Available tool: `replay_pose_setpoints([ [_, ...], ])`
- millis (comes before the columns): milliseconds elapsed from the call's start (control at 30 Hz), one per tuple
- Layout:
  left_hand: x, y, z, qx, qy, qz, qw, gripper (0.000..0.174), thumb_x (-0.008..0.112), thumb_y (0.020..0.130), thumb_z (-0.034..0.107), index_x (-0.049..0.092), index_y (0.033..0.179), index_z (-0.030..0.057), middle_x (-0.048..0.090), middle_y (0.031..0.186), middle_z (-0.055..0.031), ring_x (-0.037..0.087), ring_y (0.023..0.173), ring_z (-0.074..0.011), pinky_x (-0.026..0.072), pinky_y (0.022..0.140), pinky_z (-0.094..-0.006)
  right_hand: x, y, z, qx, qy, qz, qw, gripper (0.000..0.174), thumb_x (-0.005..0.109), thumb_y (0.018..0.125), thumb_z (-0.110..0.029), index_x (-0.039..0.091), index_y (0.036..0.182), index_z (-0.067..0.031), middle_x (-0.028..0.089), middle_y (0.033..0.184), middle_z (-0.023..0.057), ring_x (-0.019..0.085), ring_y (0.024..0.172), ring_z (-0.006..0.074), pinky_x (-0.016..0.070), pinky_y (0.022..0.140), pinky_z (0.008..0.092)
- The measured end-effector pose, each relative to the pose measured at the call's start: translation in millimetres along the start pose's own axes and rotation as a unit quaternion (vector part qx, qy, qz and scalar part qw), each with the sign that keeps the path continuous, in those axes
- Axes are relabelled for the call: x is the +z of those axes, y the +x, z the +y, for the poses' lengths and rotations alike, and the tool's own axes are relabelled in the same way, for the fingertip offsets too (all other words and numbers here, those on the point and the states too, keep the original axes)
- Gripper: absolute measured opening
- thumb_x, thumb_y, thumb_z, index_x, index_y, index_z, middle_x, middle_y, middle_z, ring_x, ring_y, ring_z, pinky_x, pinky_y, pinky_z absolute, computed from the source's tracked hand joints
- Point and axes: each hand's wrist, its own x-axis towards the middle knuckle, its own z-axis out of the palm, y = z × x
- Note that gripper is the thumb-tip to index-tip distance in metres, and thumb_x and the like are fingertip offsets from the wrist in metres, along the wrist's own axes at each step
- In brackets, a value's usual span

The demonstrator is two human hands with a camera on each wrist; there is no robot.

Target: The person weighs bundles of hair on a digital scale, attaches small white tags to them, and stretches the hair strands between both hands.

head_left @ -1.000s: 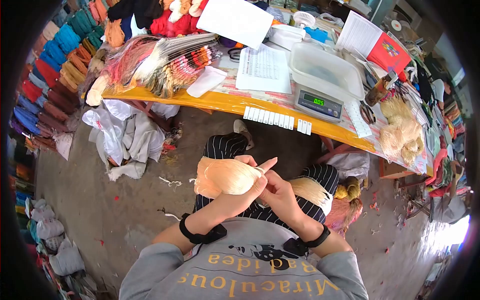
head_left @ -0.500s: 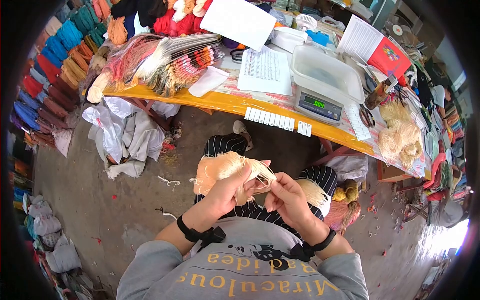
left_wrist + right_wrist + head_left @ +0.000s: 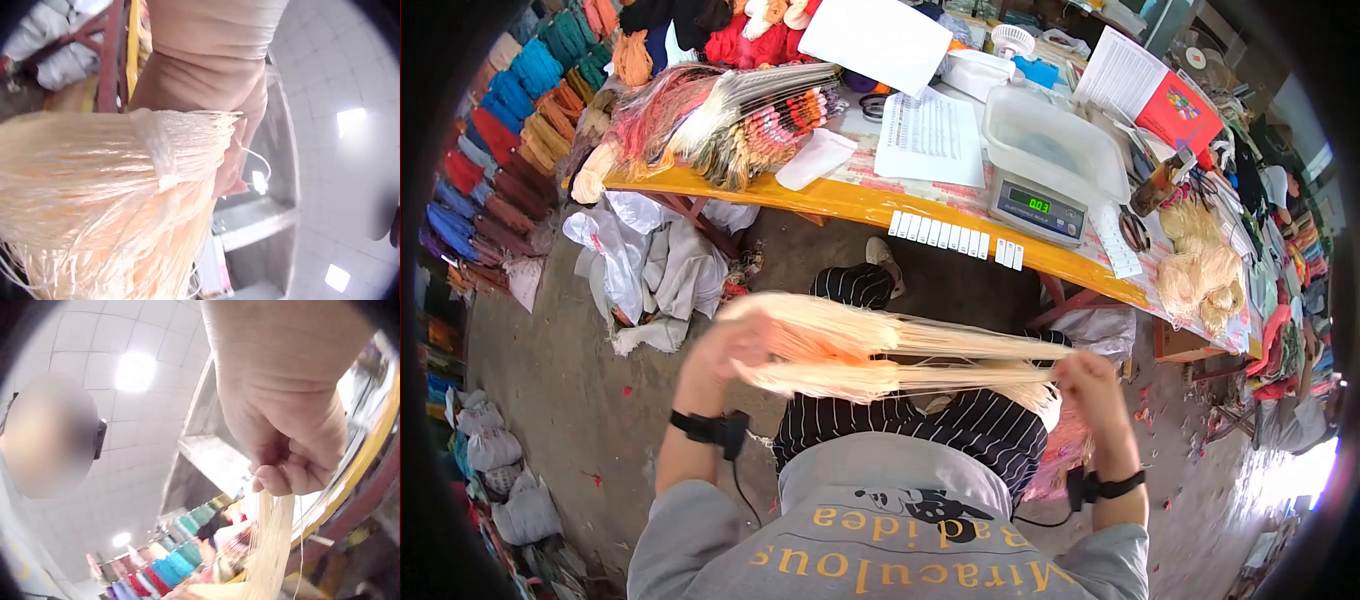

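Observation:
A pale peach skein of thread (image 3: 830,335) is stretched sideways above the lap. At its left end the left hand (image 3: 738,345) has its fingers inside the loop; in the left wrist view the skein (image 3: 112,187) hangs from that hand (image 3: 206,87), whose fingers are partly hidden. The right hand (image 3: 1090,382) grips the narrow right end, and the right wrist view shows the curled fingers of that hand (image 3: 287,425) closed round the strands (image 3: 270,550). Another cream bundle (image 3: 1035,392) lies on the thigh beneath.
Along the table's yellow edge (image 3: 850,207) lie small white labels (image 3: 940,235). On the table are a scale (image 3: 1040,207) with a clear tub (image 3: 1055,140), printed sheets (image 3: 930,140), sample threads (image 3: 770,130) and cream skeins (image 3: 1200,270). White bags (image 3: 665,270) lie on the floor.
The hands have moved apart, left hand to the left and right hand to the right. The skein, bunched before, is now drawn out long between them. The scale reading dropped from 0.05 to 0.03.

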Motion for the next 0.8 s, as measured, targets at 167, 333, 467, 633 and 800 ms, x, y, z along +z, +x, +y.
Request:
replay_pose_setpoints([
  [167,-142,-65,60,0.108,-0.177,0.125,0.970,0.026,0.039,0.096,0.020,0.047,0.074,0.0083,0.035,0.051,0.0050,0.031,0.037,-0.0046,0.0237,0.035,-0.0189,-120,-9,28,0.014,0.050,0.174,0.983,0.017,0.054,0.090,-0.016,0.057,0.078,-0.0036,0.047,0.060,-0.0034,0.042,0.047,0.0053,0.0298,0.040,0.0187],
  [333,-267,-137,84,0.220,-0.237,0.246,0.914,0.024,0.040,0.094,0.016,0.046,0.073,0.0085,0.038,0.052,0.0042,0.031,0.037,-0.0048,0.0236,0.036,-0.0166,-254,-28,66,-0.013,-0.005,0.321,0.947,0.025,0.051,0.094,-0.026,0.054,0.078,-0.0067,0.045,0.058,-0.0046,0.039,0.042,0.0029,0.0284,0.037,0.0171],
  [467,-295,-146,85,0.290,-0.354,0.299,0.837,0.017,0.040,0.091,0.010,0.052,0.079,0.0059,0.036,0.050,0.0024,0.030,0.037,-0.0055,0.0278,0.035,-0.0201,-232,-43,-4,-0.004,-0.096,0.239,0.966,0.027,0.052,0.093,-0.027,0.056,0.077,-0.0061,0.047,0.059,-0.0033,0.039,0.043,0.0042,0.0301,0.039,0.0180],
  [633,-159,-69,41,0.260,-0.263,0.346,0.862,0.020,0.054,0.090,0.019,0.053,0.104,0.0041,0.046,0.059,0.0017,0.038,0.044,-0.0054,0.0339,0.042,-0.0182,-117,-35,-139,-0.098,-0.156,0.149,0.971,0.028,0.052,0.093,-0.030,0.054,0.077,-0.0061,0.052,0.058,-0.0003,0.045,0.041,0.0070,0.0334,0.041,0.0188],
  [800,-64,-17,-1,0.102,-0.277,0.121,0.948,0.027,0.058,0.089,0.025,0.054,0.100,0.0001,0.044,0.057,0.0031,0.036,0.041,-0.0037,0.0304,0.037,-0.0180,-115,7,-295,-0.335,-0.112,0.003,0.936,0.031,0.049,0.094,-0.037,0.057,0.099,-0.0074,0.062,0.087,0.0003,0.057,0.071,0.0044,0.0426,0.059,0.0152],
])
